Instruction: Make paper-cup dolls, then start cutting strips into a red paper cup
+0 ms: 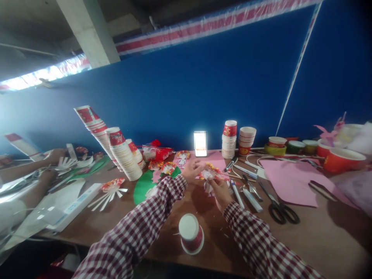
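Observation:
A small paper cut-out [207, 174] with a red-and-yellow scalloped edge and a whitish middle is held up over the table. My right hand [222, 192] pinches its lower right side between thumb and fingers. From the left, my left hand [192, 172] reaches to its upper edge, thumb and fingers closing on it; the exact grip is small and blurred. Pale paper hangs below the cut-out. Nearer to me, an upside-down paper cup [192, 232] stands on the table. Beyond my left hand lies a paper figure with a decorated rim [183, 158].
Stacked paper cups [123, 155] lean at left; more stacks [229, 139] stand by the blue wall. Black scissors [279, 209], a glue tube [252, 200] and pink paper [290, 182] lie right. Green paper [142, 186] lies left. Another person's arm [43, 166] is at far left.

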A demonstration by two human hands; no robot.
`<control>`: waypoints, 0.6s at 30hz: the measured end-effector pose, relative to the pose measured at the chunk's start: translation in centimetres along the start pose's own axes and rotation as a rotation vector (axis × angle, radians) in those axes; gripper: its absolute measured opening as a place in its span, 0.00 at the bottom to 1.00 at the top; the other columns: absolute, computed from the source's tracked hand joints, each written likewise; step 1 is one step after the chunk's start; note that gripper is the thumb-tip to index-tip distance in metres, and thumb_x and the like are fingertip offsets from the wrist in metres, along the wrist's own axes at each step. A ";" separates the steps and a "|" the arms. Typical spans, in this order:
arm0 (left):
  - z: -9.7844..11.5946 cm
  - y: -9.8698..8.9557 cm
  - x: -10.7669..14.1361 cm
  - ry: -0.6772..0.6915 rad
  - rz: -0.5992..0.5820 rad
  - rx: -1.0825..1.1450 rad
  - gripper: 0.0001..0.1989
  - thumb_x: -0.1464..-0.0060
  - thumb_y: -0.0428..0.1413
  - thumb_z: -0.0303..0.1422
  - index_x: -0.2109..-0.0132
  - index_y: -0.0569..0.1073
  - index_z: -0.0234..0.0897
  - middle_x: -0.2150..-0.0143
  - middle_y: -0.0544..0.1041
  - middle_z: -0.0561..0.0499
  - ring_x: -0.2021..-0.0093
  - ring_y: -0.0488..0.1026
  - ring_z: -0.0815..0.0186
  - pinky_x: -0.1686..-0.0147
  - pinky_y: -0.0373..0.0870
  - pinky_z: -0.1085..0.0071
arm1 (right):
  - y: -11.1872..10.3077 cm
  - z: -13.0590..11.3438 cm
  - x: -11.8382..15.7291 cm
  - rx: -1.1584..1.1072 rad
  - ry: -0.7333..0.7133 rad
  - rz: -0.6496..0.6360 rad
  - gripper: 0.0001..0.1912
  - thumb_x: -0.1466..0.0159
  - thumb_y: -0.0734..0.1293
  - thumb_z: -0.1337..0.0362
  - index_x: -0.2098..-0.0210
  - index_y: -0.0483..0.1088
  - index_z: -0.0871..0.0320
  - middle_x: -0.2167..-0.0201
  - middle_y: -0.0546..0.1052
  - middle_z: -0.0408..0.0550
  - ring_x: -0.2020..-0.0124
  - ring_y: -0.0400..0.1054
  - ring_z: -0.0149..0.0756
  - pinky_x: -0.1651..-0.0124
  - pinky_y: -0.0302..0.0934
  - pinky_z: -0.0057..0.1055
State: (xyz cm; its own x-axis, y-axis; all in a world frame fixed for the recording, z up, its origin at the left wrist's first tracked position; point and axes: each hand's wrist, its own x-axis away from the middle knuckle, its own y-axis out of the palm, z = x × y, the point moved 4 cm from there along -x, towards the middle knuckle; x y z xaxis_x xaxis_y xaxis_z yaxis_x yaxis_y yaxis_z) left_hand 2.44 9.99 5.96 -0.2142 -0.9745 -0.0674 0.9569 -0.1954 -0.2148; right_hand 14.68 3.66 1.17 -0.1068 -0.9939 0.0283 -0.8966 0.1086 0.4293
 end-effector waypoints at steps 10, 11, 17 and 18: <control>-2.8 1.8 2.5 -0.165 0.032 0.328 0.33 0.58 0.63 0.42 0.47 0.63 0.34 0.56 0.73 0.42 0.64 0.75 0.63 0.66 0.72 0.68 | 0.0 0.0 0.0 -0.020 0.019 -0.007 0.17 0.53 0.71 0.54 0.71 0.72 0.62 0.84 0.73 0.43 0.85 0.62 0.28 0.83 0.53 0.24; -2.9 1.8 2.5 -0.169 0.040 0.340 0.33 0.59 0.63 0.41 0.48 0.63 0.34 0.57 0.74 0.43 0.65 0.75 0.64 0.67 0.72 0.69 | 0.0 0.0 0.1 -0.017 0.020 -0.006 0.17 0.53 0.71 0.54 0.71 0.72 0.62 0.85 0.72 0.42 0.86 0.62 0.28 0.83 0.53 0.24; -3.4 1.6 2.3 -0.144 0.053 0.288 0.33 0.63 0.66 0.32 0.49 0.63 0.33 0.62 0.75 0.45 0.67 0.74 0.67 0.67 0.72 0.70 | -0.1 0.2 0.1 -0.001 0.018 -0.009 0.16 0.51 0.70 0.54 0.72 0.72 0.61 0.84 0.73 0.43 0.87 0.63 0.29 0.84 0.54 0.25; -3.5 1.6 2.3 -0.136 0.064 0.274 0.33 0.64 0.66 0.31 0.50 0.63 0.32 0.62 0.75 0.46 0.66 0.74 0.66 0.67 0.72 0.70 | -0.1 0.3 0.1 0.001 0.017 -0.009 0.16 0.51 0.70 0.54 0.71 0.73 0.61 0.84 0.73 0.44 0.87 0.63 0.29 0.84 0.54 0.25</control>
State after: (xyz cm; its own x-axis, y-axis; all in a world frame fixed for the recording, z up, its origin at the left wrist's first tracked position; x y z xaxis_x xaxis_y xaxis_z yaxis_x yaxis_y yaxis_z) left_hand 2.76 7.88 2.01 -0.1413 -0.9880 0.0623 0.9888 -0.1378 0.0576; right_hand 14.60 3.57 0.86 -0.0912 -0.9950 0.0399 -0.8981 0.0995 0.4284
